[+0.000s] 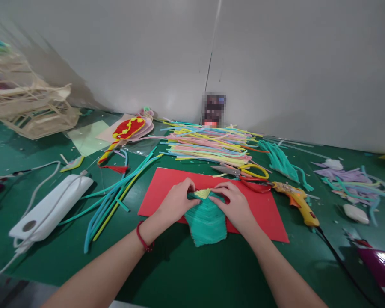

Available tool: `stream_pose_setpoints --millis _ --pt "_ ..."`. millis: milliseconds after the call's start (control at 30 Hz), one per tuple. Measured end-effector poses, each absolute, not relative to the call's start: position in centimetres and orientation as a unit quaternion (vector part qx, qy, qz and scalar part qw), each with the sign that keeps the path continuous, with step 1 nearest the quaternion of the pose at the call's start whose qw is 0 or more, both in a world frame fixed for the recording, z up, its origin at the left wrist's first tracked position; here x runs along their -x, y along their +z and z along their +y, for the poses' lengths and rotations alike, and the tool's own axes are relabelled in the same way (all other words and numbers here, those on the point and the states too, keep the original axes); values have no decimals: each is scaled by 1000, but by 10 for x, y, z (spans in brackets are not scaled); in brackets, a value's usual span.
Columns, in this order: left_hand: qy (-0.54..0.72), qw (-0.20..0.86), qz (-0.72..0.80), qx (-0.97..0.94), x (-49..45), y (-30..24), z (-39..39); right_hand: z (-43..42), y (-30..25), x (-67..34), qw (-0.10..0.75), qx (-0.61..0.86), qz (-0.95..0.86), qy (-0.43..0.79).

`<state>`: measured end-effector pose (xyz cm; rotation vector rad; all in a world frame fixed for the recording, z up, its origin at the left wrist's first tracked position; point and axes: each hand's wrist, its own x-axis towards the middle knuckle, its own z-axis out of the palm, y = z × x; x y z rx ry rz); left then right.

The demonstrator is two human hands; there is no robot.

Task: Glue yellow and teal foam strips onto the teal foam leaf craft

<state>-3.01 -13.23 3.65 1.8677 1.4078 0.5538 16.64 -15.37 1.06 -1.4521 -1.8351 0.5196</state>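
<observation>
Over red sheet (163,184), hands (179,199) (237,205) pinching teal piece (208,229) beside yellow tip (202,194); sheet's middle hidden.

A green table (162,280) is carrying everything. Near its middle, a red sheet (266,218) is lying flat, and behind that a wide pile of pastel pipe cleaners (208,147) is spreading out. To the left, loose blue and yellow strips (115,205) are lying beside a white device (56,205), and a pale lattice frame (35,107) is standing farther back. To the right, a yellow glue gun (304,207), purple strips (349,175) and a white lump (356,213) are resting.
</observation>
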Motion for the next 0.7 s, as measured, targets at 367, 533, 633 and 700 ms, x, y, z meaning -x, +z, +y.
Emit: stream_pose_setpoints --millis 367,533,633,700 --pt "318 537 444 -643 41 25 -119 -148 22 -172 431 561 -525 472" --pt "323 561 464 -605 42 30 -116 -149 26 -173 421 565 -522 480" --pt "329 561 463 -602 44 30 -115 -151 28 -172 417 565 -531 474" --pt "333 554 463 -606 45 28 -115 -151 28 -172 416 563 -540 468"
